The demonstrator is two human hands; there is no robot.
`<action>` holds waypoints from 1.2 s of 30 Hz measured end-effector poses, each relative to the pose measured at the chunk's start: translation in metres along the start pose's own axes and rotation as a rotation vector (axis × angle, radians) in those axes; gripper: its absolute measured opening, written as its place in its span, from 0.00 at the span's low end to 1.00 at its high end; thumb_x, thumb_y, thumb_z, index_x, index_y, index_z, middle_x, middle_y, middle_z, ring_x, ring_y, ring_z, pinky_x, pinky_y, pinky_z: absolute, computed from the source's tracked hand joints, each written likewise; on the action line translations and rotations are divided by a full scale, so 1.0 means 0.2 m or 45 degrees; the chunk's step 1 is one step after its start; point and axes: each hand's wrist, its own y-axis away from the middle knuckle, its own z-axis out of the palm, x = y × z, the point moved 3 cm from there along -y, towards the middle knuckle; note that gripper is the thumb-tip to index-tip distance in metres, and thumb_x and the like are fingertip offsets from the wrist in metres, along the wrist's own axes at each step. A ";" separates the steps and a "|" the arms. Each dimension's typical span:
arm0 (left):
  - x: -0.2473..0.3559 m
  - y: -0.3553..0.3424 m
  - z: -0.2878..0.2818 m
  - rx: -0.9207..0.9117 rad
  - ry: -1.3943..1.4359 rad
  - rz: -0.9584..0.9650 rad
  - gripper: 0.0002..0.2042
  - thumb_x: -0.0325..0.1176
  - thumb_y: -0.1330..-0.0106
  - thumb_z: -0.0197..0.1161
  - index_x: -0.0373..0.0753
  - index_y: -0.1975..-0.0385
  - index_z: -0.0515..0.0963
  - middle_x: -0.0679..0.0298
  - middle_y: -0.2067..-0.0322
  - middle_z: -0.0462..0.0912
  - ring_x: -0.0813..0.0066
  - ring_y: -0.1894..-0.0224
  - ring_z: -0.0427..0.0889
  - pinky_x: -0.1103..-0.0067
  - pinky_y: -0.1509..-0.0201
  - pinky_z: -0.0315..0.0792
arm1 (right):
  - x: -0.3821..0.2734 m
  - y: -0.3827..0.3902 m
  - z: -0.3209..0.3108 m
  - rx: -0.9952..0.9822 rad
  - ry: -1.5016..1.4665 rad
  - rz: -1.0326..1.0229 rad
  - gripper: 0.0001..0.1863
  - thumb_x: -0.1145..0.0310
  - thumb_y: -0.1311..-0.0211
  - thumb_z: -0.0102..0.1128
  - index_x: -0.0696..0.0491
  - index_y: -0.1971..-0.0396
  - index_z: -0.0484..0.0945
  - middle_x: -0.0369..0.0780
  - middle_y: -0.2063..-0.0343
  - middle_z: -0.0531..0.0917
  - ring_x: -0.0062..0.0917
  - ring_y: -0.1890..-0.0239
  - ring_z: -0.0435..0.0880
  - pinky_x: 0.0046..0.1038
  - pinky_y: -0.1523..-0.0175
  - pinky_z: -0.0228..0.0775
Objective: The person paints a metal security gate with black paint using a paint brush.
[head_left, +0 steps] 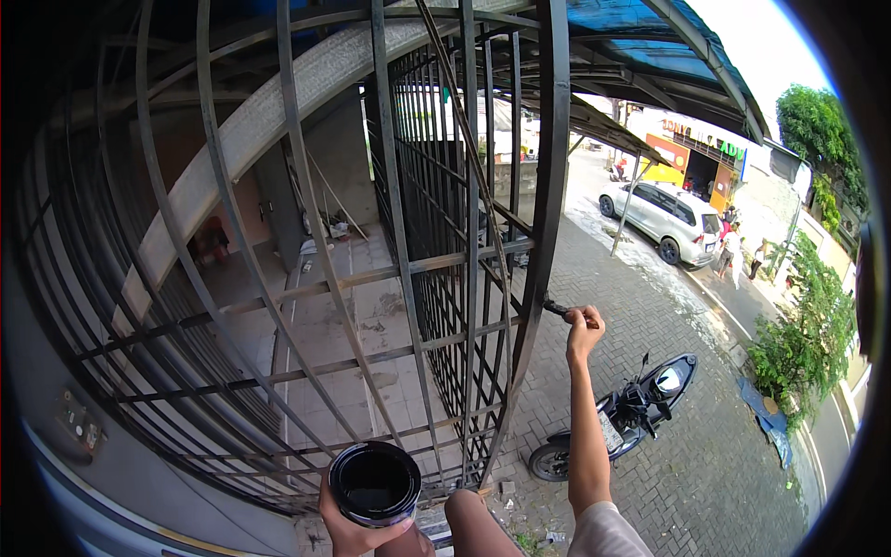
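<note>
My left hand [343,527] is wrapped round an open can of black paint [375,485], low in the view and close to my knees. Dark liquid shows inside its rim. My right hand [584,330], arm stretched out, grips a dark paintbrush [556,307]. The bristle end is at the edge of the tall dark metal corner post [554,167] and appears to touch it. From that post a barred metal grille [408,269] spreads left. Some crossbars look dark, others greyer or brownish.
Below on the paving [557,269] stands a parked motorcycle [622,418], right of my forearm. A silver car [664,218] and several people are farther off by the road. Behind the grille lies a tiled floor [362,311]. A blue canopy [631,46] hangs overhead; a bush [798,343] grows at right.
</note>
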 end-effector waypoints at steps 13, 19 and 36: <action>-0.04 -0.01 -0.02 -0.036 -0.089 0.001 0.44 0.32 0.74 0.74 0.30 0.49 0.61 0.52 0.56 0.73 0.62 0.55 0.77 0.71 0.48 0.70 | -0.27 -0.05 0.09 0.136 -0.116 -0.394 0.04 0.81 0.61 0.50 0.61 0.87 0.73 0.39 0.84 0.76 0.21 0.77 0.73 0.20 0.70 0.60; -0.03 0.00 -0.02 -0.035 -0.084 0.018 0.45 0.32 0.74 0.74 0.29 0.48 0.60 0.51 0.56 0.73 0.62 0.54 0.77 0.71 0.48 0.70 | -0.21 -0.10 0.04 0.044 -0.090 -0.275 0.02 0.81 0.62 0.52 0.61 0.86 0.74 0.39 0.83 0.76 0.24 0.76 0.75 0.21 0.66 0.63; -0.02 0.00 -0.02 -0.029 -0.057 0.017 0.43 0.32 0.73 0.74 0.29 0.50 0.62 0.52 0.57 0.74 0.64 0.56 0.77 0.72 0.49 0.71 | -0.11 0.18 0.03 -0.189 0.226 -0.475 0.02 0.79 0.64 0.55 0.58 0.85 0.74 0.41 0.83 0.74 0.29 0.78 0.76 0.23 0.72 0.64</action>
